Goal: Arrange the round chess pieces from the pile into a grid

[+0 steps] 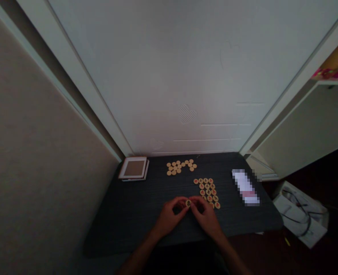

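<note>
Between the fingertips of my left hand point(170, 213) and my right hand point(204, 214) is a round wooden xiangqi piece point(188, 203), its dark-marked face turned up. Both hands are closed in a pinch on it, just above the table's near half. To the right lie rows of face-up xiangqi pieces point(208, 186) with red or dark characters; my right hand partly covers the nearest ones. Farther back, a loose cluster of plain-faced pieces point(175, 168) lies flat, no characters showing.
The dark table point(123, 217) stands against a white panel point(169, 76). A flat square box point(134, 168) sits at its back left corner. A blurred-out oblong item point(245, 187) lies on the right side. On the floor at right is a white box with dark cables point(302, 214).
</note>
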### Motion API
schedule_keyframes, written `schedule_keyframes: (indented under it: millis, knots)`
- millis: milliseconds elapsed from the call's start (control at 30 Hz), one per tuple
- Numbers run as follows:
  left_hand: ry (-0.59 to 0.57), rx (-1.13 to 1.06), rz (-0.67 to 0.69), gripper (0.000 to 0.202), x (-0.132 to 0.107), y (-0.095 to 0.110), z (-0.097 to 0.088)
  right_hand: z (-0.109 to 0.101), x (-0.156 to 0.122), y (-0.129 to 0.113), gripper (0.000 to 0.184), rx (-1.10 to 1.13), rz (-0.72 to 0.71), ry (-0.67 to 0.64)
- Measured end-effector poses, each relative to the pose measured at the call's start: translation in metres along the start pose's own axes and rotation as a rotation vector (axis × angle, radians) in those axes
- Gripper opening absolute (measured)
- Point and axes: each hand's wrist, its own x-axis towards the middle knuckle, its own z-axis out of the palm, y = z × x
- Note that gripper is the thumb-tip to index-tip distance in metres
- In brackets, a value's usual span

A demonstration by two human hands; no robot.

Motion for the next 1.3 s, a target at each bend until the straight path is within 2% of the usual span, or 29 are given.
schedule_keyframes:
  millis: [433,1300]
  knots:
    - [0.002,0.096,0.085,0.024,-0.0015,0.0021,0.0012,0.0009,0.0005,0.0036,0.028,-0.010,0.029,0.044]
    - [0.003,0.042,0.038,0.027,-0.0003,0.0093,-0.0030,-0.0007,0.0000,-0.0025,0.029,-0.015,-0.033,0.024]
